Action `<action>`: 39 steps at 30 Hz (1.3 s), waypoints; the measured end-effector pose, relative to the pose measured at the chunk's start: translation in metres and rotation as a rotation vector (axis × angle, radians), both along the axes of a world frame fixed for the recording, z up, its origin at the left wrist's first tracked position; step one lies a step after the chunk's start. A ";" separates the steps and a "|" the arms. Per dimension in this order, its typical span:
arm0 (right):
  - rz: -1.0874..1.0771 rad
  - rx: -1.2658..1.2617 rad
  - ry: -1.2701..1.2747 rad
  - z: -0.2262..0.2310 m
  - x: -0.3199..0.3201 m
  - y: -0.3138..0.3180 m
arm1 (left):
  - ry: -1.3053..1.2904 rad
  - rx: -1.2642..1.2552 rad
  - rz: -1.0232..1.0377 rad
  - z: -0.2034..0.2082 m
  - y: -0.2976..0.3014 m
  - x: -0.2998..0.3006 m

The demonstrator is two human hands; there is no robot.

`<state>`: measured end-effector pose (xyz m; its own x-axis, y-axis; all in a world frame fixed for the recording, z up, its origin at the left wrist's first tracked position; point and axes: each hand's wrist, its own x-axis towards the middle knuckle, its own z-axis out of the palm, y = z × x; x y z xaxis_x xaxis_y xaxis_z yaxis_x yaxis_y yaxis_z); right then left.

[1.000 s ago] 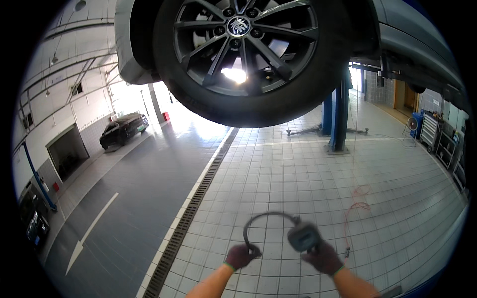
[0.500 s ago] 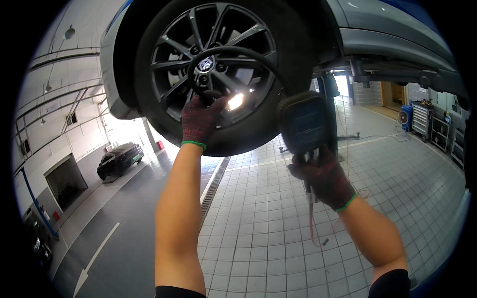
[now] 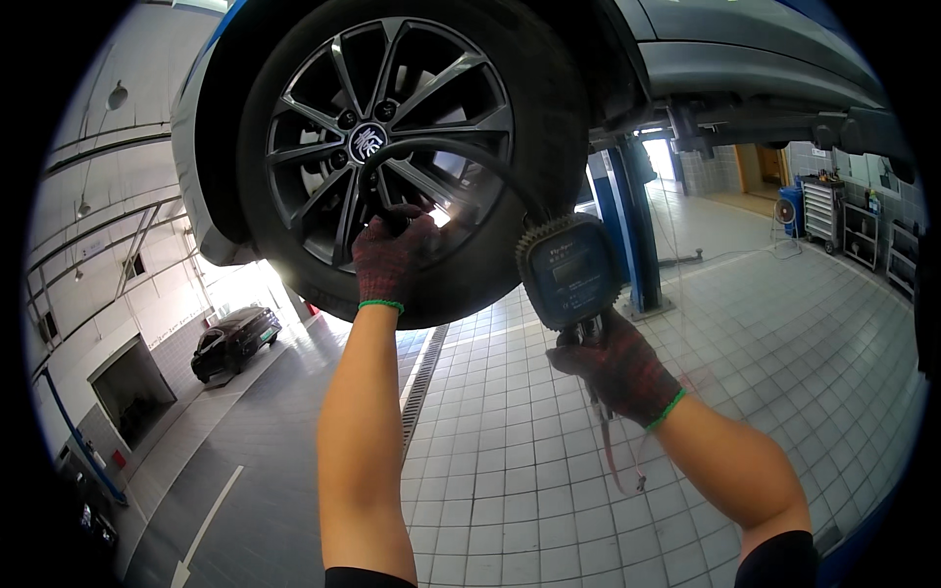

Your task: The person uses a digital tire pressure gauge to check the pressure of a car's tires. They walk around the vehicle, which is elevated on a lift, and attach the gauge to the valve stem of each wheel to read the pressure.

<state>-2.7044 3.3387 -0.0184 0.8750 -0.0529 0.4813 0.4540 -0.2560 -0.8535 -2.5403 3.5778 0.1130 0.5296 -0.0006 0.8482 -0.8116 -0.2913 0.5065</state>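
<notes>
Wheel (image 3: 365, 137) raised above floor; top of tyre cut off at upper edge of view, some lower spokes lost behind hose and left hand. Gauge (image 3: 571, 279) overlaps tyre's lower right edge; screen too dim to read. Right hand (image 3: 622, 367), gloved, grips gauge's stem from below; part of stem hidden. Left hand (image 3: 392, 257), gloved, fingers closed on end of hose (image 3: 441, 144), which arcs from gauge. Tip covered; contact with wheel: cannot tell.
</notes>
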 end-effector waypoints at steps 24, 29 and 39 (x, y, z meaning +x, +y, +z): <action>-0.293 0.004 -0.085 -0.055 0.120 0.004 | -0.151 0.002 -0.042 -0.024 -0.009 0.030; -0.273 0.103 -0.011 -0.048 0.120 0.015 | -0.146 -0.033 -0.099 -0.029 -0.008 0.034; -0.229 0.072 0.004 -0.043 0.114 0.020 | -0.212 0.040 -0.031 -0.023 -0.004 0.035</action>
<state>-2.5904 3.3584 -0.0612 0.8381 -0.2840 0.4657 0.3876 -0.2907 -0.8748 -2.5056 3.5736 0.0899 0.3386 -0.0505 0.9396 -0.9076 -0.2811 0.3120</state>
